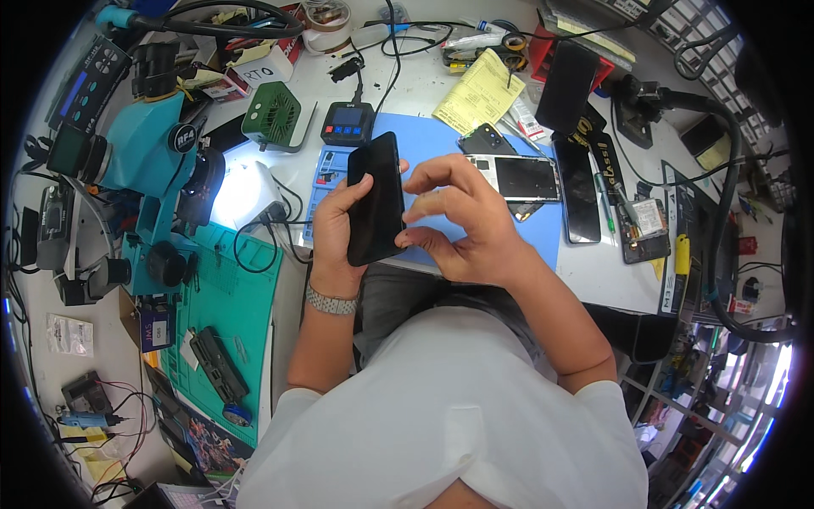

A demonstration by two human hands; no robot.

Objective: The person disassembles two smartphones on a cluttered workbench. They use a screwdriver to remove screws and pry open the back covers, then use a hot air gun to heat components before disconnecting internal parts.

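Note:
A black smartphone [376, 204] is tilted upright above the front of the bench, its dark screen facing up. My left hand [333, 225] is closed round it, with the thumb over the left edge and fingertips showing at the right edge. Close by the phone's right side is my right hand [462, 219]. Its fingers are bent and spread apart, and the thumb tip is at the phone's lower right edge; whether it touches I cannot tell. Beneath the hands lies a blue mat [432, 140]. A small black device with a screen [348, 123] stands just beyond the phone.
Opened phone with a white frame [524, 177] and a dark phone [578, 191] lie to the right. A blue microscope [144, 140], a lit white lamp [242, 193] and a green mat [259, 297] are on the left. Yellow paper [479, 92] and a green fan-like box [273, 114] sit behind.

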